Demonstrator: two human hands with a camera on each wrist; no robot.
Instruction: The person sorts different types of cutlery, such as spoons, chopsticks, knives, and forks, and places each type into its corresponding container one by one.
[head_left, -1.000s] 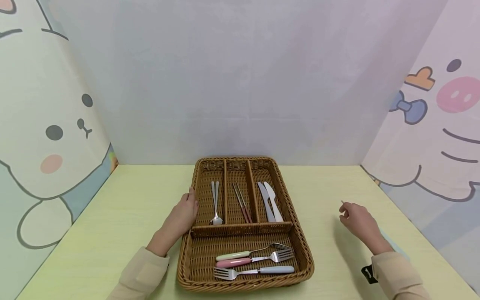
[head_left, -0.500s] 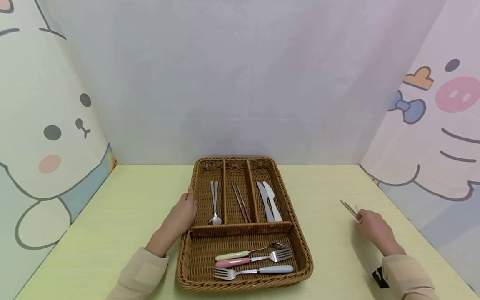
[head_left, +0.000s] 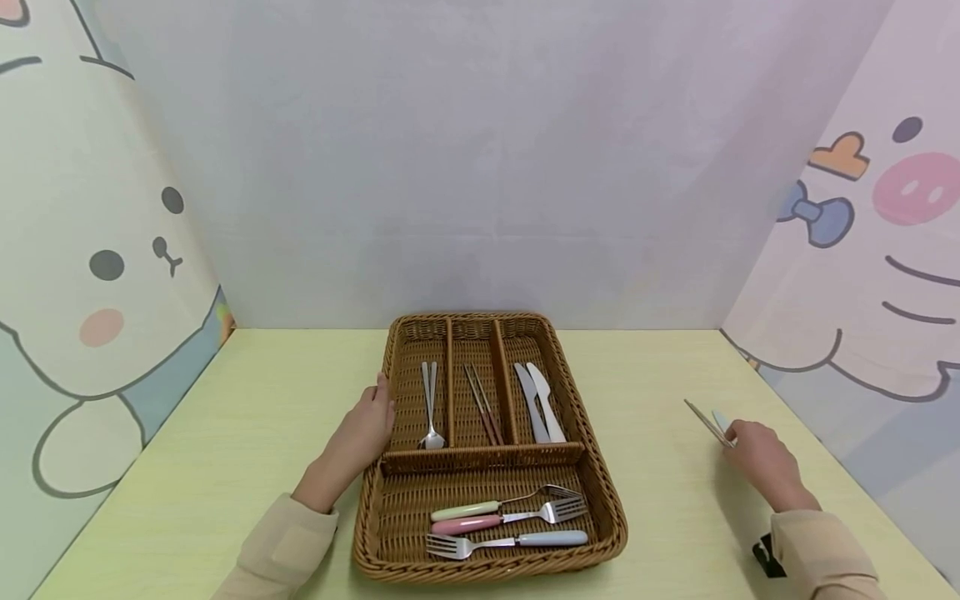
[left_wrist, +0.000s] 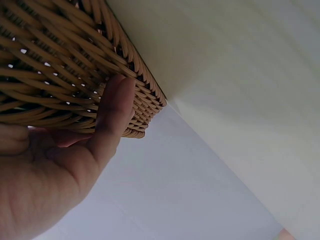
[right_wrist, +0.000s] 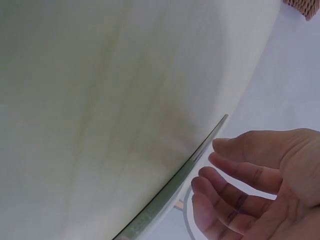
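Note:
My left hand (head_left: 363, 433) rests at the left rim of a brown wicker cutlery basket (head_left: 369, 521). In the left wrist view the fingers (left_wrist: 116, 107) curve against the woven outer wall, the thumb side partly out of sight. My right hand (head_left: 768, 467) hovers at the right of the table, beside a pair of chopsticks (head_left: 705, 421) with metal tips. A pale blue-green strip (head_left: 720, 419) lies alongside them, its rest hidden under the hand. In the right wrist view the loosely bent fingers (right_wrist: 235, 172) show nothing between them, near a green handle (right_wrist: 157, 210).
Inside the basket lie spoons (head_left: 431, 417), red-handled chopsticks (head_left: 486, 408) and two knives (head_left: 536, 400) in separate back compartments. Forks (head_left: 506, 542) with green, pink and blue handles fill the front one. Cartoon-printed cloth walls (head_left: 495, 158) close the table's back and sides.
My right hand has moved to the right and toward me, uncovering the chopsticks' metal tips. The tips look closer together than half a second ago. My left hand and the basket have stayed put.

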